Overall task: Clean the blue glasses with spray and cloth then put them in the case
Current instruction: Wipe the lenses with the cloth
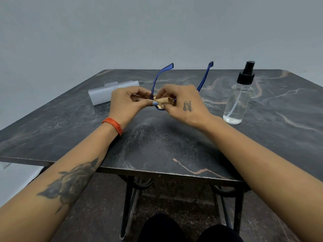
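blue glasses (158, 79) are held above the table (157, 145), arms pointing away. left hand (126, 102) pinches the frame to steady it, so right hand (181, 102) can press the tan cloth (163, 100) on a lens. case (106, 93) and spray bottle (237, 100) wait nearby.

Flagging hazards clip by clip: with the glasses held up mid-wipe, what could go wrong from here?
1. The left hand pinches only one end of the glasses while the right hand rubs with the cloth; hard rubbing might twist the frame.
2. The bottle stands just beside the right hand; a sideways sweep could topple it.
3. The case lies behind the left hand and could get pushed.
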